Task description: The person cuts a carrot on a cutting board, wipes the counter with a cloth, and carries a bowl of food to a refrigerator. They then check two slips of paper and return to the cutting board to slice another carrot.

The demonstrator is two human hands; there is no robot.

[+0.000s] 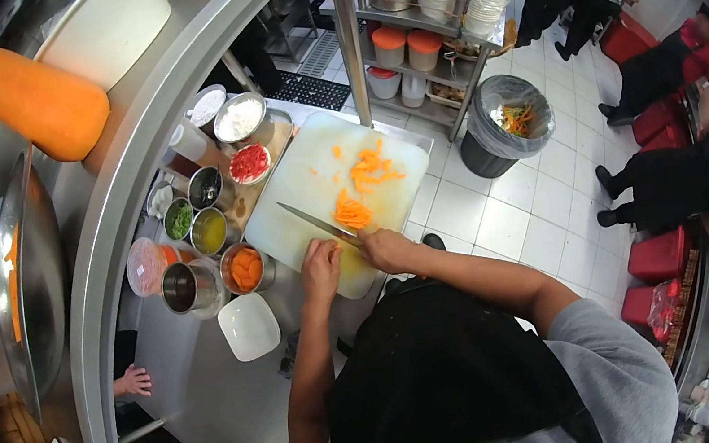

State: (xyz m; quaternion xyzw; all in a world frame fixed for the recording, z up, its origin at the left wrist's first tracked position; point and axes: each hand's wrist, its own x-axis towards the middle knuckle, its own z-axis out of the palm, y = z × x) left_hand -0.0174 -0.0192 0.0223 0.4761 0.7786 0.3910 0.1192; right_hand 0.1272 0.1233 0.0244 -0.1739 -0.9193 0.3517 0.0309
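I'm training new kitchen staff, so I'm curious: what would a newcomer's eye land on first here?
Probably the large, bright orange block at the upper left, beside a white tub. Next, the cut orange pieces on the pale cutting board, with the long knife in the right hand. Then the lined bin on the floor, holding colorful scraps.

Right hand (pixel 386 251) holds knife (pixel 309 218) above cutting board (pixel 279 198)

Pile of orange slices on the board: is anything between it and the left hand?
Yes, the knife: its blade crosses between the left hand and the pile of orange slices.
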